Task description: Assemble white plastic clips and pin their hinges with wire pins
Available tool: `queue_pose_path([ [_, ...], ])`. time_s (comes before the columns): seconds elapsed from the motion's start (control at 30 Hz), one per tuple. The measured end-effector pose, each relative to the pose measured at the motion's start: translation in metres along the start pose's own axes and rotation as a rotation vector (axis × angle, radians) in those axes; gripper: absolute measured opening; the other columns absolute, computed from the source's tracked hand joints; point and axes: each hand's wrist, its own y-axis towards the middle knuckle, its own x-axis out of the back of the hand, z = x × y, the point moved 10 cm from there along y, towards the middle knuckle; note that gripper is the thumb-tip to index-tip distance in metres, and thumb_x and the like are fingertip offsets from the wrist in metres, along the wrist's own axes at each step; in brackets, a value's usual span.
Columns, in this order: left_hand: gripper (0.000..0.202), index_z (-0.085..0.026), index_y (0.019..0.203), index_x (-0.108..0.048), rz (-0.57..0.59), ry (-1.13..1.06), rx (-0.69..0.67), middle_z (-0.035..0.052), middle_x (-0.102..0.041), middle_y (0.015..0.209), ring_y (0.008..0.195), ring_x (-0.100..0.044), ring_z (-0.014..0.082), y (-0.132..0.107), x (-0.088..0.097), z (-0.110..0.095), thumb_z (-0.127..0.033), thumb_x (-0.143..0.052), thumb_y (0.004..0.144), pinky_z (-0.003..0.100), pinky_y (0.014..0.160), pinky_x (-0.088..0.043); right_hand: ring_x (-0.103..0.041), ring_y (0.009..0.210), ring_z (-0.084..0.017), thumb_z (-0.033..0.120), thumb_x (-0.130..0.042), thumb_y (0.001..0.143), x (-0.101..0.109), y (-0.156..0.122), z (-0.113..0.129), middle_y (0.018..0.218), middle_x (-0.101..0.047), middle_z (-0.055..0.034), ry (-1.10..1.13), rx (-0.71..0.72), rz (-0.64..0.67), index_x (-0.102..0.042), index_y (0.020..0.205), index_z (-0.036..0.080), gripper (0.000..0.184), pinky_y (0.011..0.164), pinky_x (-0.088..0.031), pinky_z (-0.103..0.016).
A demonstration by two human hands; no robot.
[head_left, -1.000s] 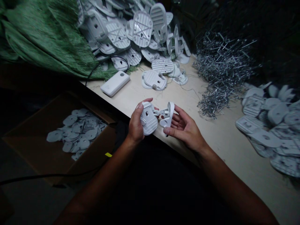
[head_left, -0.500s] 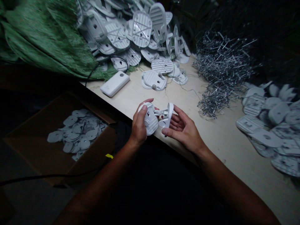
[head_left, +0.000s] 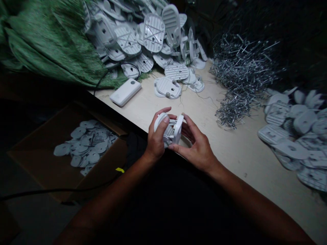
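My left hand (head_left: pixel 155 143) grips a white ribbed plastic plate (head_left: pixel 158 121), its thumb lying across the face. My right hand (head_left: pixel 201 148) pinches a second white plastic piece (head_left: pixel 178 128) by its edges, between the thumb below and the fingertips above. This second piece stands edge-on against the plate, and the two meet at an angle with their inner sides facing. Fingers partly hide where they join. Both pieces are held over the near edge of the table.
White plates (head_left: pixel 154 32) pile up at the back by a green woven sack (head_left: pixel 43 47). A white power bank (head_left: pixel 125 92) lies on the table (head_left: pixel 230 153). Metal wire pins (head_left: pixel 242 71) and more white parts (head_left: pixel 291 148) are right; a cardboard box (head_left: pixel 33 163) with white pieces stands lower left.
The two white pieces, apart at their main bodies before, have come together. My right hand has moved left with its piece, and my left hand has shifted slightly right and turned its plate.
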Motion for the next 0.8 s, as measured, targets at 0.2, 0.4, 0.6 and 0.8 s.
queue_pose_path([
  [0.2, 0.039, -0.023, 0.132, -0.068, -0.072, 0.081, -0.058, 0.0070, -0.075, 0.112, 0.093, -0.072, 0.0215, -0.005, -0.002, -0.012, -0.047, -0.067, 0.102, 0.031, 0.080, -0.058, -0.055, 0.152, -0.036, 0.040, -0.098, 0.079, 0.003, -0.001, 0.003, 0.168, -0.054, -0.0052, -0.009, -0.026, 0.014, -0.035, 0.172, 0.041, 0.113, 0.131, -0.042, -0.061],
  [0.4, 0.037, -0.024, 0.131, -0.067, -0.089, 0.124, -0.077, 0.0069, -0.076, 0.110, 0.093, -0.073, 0.0235, 0.000, -0.001, -0.017, -0.047, -0.068, 0.102, 0.034, 0.080, -0.058, -0.056, 0.150, -0.036, 0.041, -0.099, 0.078, 0.002, 0.008, 0.003, 0.166, -0.056, -0.0035, 0.003, -0.036, 0.025, -0.035, 0.173, 0.040, 0.115, 0.131, -0.042, -0.061],
  [0.6, 0.035, -0.023, 0.129, -0.067, -0.102, 0.166, -0.069, 0.0074, -0.076, 0.108, 0.091, -0.074, 0.0239, 0.002, 0.004, -0.014, -0.046, -0.065, 0.102, 0.035, 0.079, -0.058, -0.058, 0.149, -0.034, 0.040, -0.098, 0.079, 0.002, 0.014, 0.003, 0.167, -0.055, -0.0036, -0.017, -0.029, 0.058, -0.036, 0.172, 0.038, 0.111, 0.130, -0.043, -0.059],
  [0.8, 0.033, -0.023, 0.125, -0.068, -0.116, 0.203, -0.069, 0.0044, -0.074, 0.102, 0.086, -0.070, 0.0206, 0.005, 0.007, -0.012, -0.044, -0.068, 0.100, 0.032, 0.077, -0.057, -0.062, 0.144, -0.036, 0.038, -0.100, 0.077, 0.005, 0.022, 0.004, 0.162, -0.060, -0.0055, -0.078, -0.008, 0.105, -0.041, 0.171, 0.035, 0.111, 0.129, -0.044, -0.060],
])
